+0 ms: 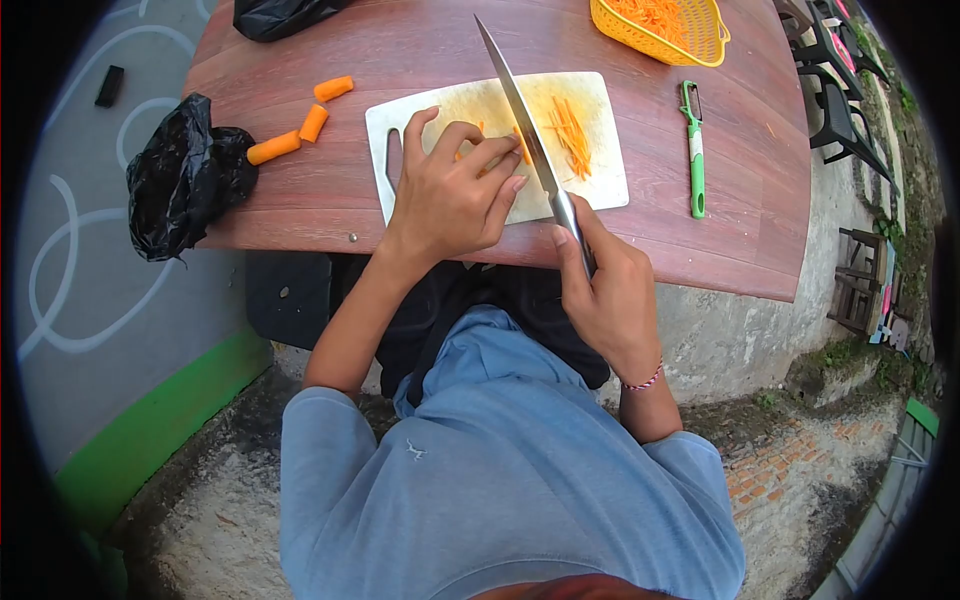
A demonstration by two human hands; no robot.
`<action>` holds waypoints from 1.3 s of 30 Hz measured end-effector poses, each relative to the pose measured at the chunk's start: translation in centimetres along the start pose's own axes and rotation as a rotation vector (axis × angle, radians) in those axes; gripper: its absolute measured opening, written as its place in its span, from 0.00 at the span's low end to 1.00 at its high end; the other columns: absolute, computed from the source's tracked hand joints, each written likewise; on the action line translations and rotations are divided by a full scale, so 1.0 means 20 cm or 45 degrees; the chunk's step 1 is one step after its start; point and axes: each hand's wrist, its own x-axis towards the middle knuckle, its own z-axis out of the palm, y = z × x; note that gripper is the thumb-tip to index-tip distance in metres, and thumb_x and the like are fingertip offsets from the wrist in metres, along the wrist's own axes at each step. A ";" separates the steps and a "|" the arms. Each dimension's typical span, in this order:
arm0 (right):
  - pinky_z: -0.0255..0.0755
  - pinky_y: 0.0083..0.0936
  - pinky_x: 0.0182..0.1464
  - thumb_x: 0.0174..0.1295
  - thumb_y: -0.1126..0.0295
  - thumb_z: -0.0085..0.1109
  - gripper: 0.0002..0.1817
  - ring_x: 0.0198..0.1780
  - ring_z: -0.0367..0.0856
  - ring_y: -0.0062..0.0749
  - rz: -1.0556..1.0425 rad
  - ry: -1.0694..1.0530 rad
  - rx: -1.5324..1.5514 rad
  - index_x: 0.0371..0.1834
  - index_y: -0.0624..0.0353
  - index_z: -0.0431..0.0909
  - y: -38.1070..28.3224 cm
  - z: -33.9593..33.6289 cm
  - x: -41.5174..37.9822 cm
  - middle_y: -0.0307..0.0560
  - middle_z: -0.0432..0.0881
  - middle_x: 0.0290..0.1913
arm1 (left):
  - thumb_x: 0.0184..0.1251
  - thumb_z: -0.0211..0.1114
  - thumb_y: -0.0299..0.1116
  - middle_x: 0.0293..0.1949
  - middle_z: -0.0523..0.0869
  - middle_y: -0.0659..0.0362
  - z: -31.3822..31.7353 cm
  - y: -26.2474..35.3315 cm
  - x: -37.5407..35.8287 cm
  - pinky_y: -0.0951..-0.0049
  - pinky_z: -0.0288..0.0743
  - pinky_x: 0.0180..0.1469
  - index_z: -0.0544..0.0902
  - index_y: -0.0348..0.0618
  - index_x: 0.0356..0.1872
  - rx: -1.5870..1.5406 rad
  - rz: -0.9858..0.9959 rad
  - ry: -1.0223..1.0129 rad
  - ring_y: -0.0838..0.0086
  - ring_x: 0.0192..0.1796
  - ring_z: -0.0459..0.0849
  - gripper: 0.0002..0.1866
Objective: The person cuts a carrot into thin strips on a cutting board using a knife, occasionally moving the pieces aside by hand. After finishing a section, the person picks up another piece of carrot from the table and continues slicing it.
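Observation:
My right hand [605, 280] is wrapped round the dark handle of a long kitchen knife [527, 118], whose blade points away over a white cutting board [385, 110]. On the board, the curled fingers of my left hand [455, 185] press on a piece of carrot [524, 146] right beside the blade; most of that piece is hidden by the fingers. To the right of the knife lies a small pile of thin carrot strips [570, 138]. Bits of orange also show between my left fingers.
Several carrot chunks [314, 123] lie left of the board beside a black plastic bag [190, 180]. A green-handled peeler [696, 155] rests on the right. At the back are a yellow basket [650, 42] of shredded carrot and another black bag [285, 15]. The table's edge [720, 277] is close to my body.

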 end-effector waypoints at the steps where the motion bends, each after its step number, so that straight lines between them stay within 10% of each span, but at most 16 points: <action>1: 0.80 0.51 0.38 0.80 0.68 0.62 0.19 0.39 0.89 0.69 0.001 0.000 0.000 0.69 0.64 0.80 0.00 0.00 -0.01 0.69 0.87 0.37 | 0.73 0.70 0.41 0.53 0.94 0.66 0.00 0.00 0.00 0.38 0.63 0.75 0.96 0.46 0.47 0.002 0.001 -0.005 0.67 0.55 0.85 0.13; 39: 0.79 0.51 0.34 0.78 0.68 0.64 0.23 0.33 0.89 0.61 -0.058 0.068 -0.147 0.70 0.69 0.79 0.00 0.08 -0.10 0.64 0.87 0.34 | 0.72 0.71 0.39 0.52 0.94 0.66 -0.01 0.01 0.00 0.39 0.60 0.77 0.97 0.47 0.47 -0.005 -0.019 -0.034 0.65 0.54 0.84 0.13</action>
